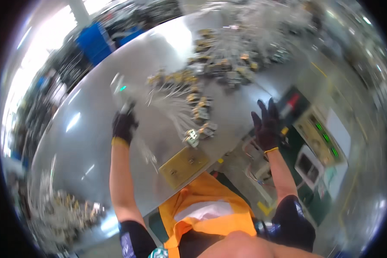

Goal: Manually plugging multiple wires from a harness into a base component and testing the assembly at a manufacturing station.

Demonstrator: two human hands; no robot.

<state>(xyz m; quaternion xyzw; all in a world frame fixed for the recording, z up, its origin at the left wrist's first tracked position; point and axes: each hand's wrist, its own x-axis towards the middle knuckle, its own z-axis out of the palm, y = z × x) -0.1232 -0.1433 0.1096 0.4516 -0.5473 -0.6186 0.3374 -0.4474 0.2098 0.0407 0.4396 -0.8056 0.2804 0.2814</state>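
Observation:
My left hand, in a dark glove with a yellow cuff, reaches over the metal table. Its fingers close on the lower end of a pale, slim object with a small green light; motion blur hides its exact kind. My right hand, gloved the same way, is held with fingers spread and nothing in them, near the table's right edge. Between the hands lies a bundle of clear-white cables with metal connectors. A brass-coloured block sits at the near table edge, in front of my orange apron.
A large heap of similar cables covers the far table. Another bundle lies near left. On the right stand an instrument with green displays, a red item and loose wires. Blue bins stand beyond the table.

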